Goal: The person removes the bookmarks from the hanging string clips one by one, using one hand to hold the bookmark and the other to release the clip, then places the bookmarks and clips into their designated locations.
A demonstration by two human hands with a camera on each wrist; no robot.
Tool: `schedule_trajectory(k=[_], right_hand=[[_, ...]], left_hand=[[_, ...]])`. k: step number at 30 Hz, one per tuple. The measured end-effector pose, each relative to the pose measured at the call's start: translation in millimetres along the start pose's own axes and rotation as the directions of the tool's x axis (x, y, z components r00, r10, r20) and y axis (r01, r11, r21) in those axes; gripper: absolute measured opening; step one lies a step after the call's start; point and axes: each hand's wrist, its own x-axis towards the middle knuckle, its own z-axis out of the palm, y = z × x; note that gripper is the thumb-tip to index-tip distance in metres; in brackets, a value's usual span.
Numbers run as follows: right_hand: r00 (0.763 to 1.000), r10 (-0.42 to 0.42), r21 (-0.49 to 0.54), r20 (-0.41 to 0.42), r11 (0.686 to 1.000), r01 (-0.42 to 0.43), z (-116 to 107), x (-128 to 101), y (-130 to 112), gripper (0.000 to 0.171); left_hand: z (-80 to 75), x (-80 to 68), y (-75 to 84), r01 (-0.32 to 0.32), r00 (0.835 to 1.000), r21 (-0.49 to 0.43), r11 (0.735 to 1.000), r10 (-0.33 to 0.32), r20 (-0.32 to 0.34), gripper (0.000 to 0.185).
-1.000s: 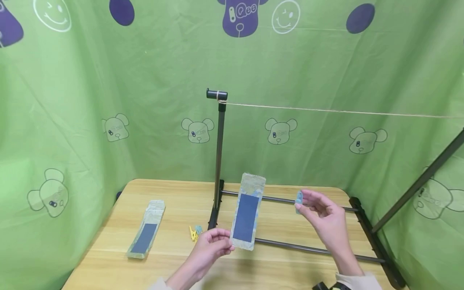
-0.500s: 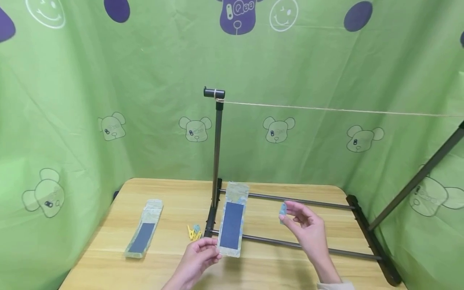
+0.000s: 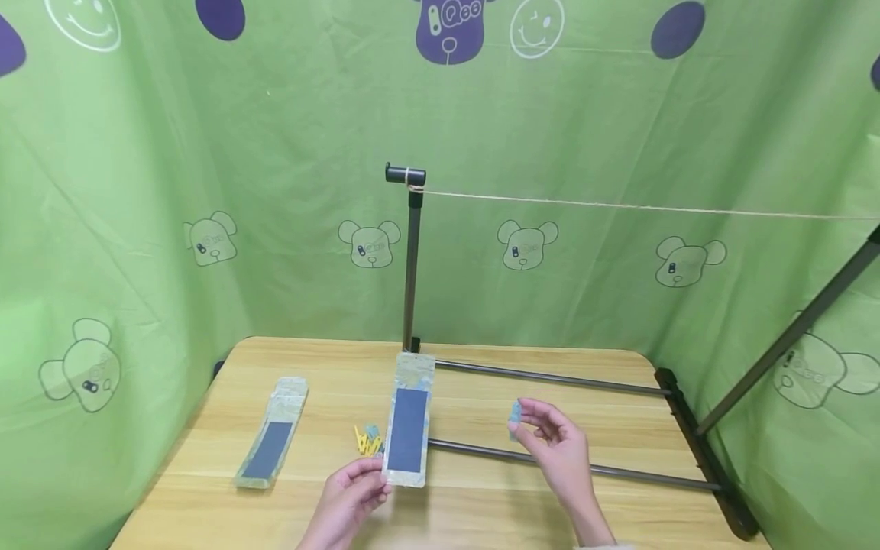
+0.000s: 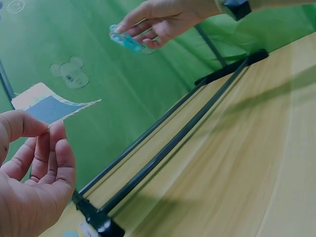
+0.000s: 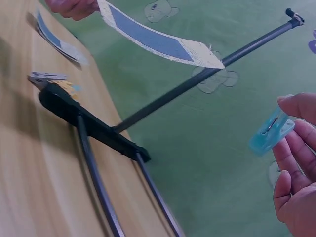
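Note:
My left hand (image 3: 347, 500) pinches the lower left corner of a long pale strip with a dark blue panel (image 3: 409, 431), held upright above the table. In the left wrist view the strip (image 4: 49, 108) is seen nearly edge-on between thumb and fingers. To the right, apart from the strip, my right hand (image 3: 560, 454) pinches a light blue clothespin (image 3: 515, 419) between thumb and fingertips. The right wrist view shows this clothespin (image 5: 270, 132) and its metal spring up close. Beside my left hand lies a small pile of yellow and blue clothespins (image 3: 367, 441), partly hidden by the strip.
A second strip with a blue panel (image 3: 268, 449) lies on the wooden table (image 3: 199, 504) at the left. A black frame stands on the table, with an upright post (image 3: 412, 267) and floor bars (image 3: 550, 377). A thin string (image 3: 619, 205) stretches from its top. Green curtains (image 3: 296, 114) surround the table.
Both hands have moved left and slightly down, carrying the strip and the clothespin. The strip now overlaps the pile's edge in the head view. Both grips look the same.

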Motion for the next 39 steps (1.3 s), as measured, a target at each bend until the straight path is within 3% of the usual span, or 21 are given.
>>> schedule_trajectory(k=[9,20,31,39], right_hand=[[0.998,-0.017,-0.014,0.068,1.0,0.018,34.1,-10.1,16.7,0.035],[0.987,0.017,-0.005,0.16,1.0,-0.017,72.8,-16.7,21.7,0.036],[0.964,0.066,-0.071,0.259,0.996,-0.049,93.1,-21.1,-6.9,0.033],[0.947,0.046,-0.079,0.317,0.997,-0.022,112.3,-15.6,33.2,0.037]], left_hand=[[-26.4,-5.1,2.0,-0.047,0.996,-0.001,0.999,0.047,-0.082,0.015],[-54.8,-9.2,8.8,-0.109,0.971,0.033,0.994,0.113,-0.213,0.014],[-89.6,-12.8,15.3,-0.147,0.958,0.045,0.988,0.153,-0.244,0.015],[-112.9,-20.4,19.7,-0.182,0.944,0.055,0.982,0.19,-0.27,0.019]])
